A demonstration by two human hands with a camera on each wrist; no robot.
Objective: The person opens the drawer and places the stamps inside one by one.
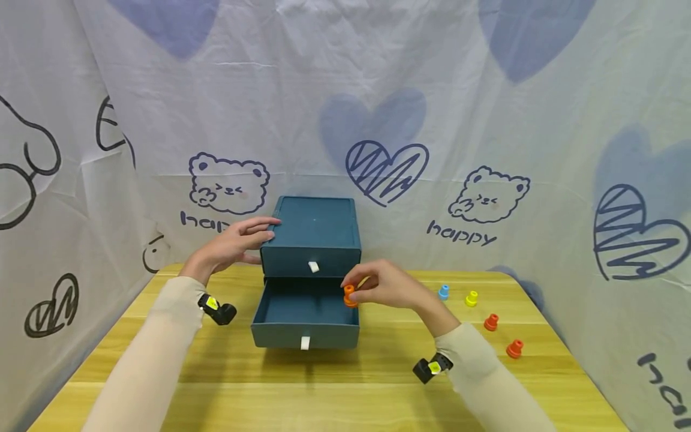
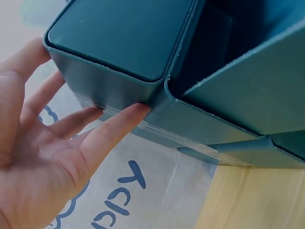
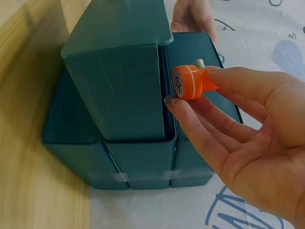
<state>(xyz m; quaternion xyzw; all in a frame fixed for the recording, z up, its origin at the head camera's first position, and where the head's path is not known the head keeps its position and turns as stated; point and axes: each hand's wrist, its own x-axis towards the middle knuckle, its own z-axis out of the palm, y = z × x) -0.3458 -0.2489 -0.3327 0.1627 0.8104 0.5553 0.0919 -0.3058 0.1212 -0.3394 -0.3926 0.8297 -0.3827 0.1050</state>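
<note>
Right hand [image 3: 248, 138] pinches orange stamp [image 3: 189, 82] — left hand [image 2: 43, 157] fingers straight on drawer box [image 2: 114, 43].

The word "happy" is printed under the bear drawings on the cloth backdrop [image 1: 459, 235] behind the table.

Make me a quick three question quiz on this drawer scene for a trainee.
1. True or false: the lower drawer is pulled open.
2. What does the right hand pinch? A) blue stamp B) orange stamp C) white tab
3. How many stamps lie loose on the table?

Key:
1. True.
2. B, the orange stamp, held over the drawer's right edge.
3. Four: blue, yellow, and two orange. The left hand rests flat against the box.
</note>
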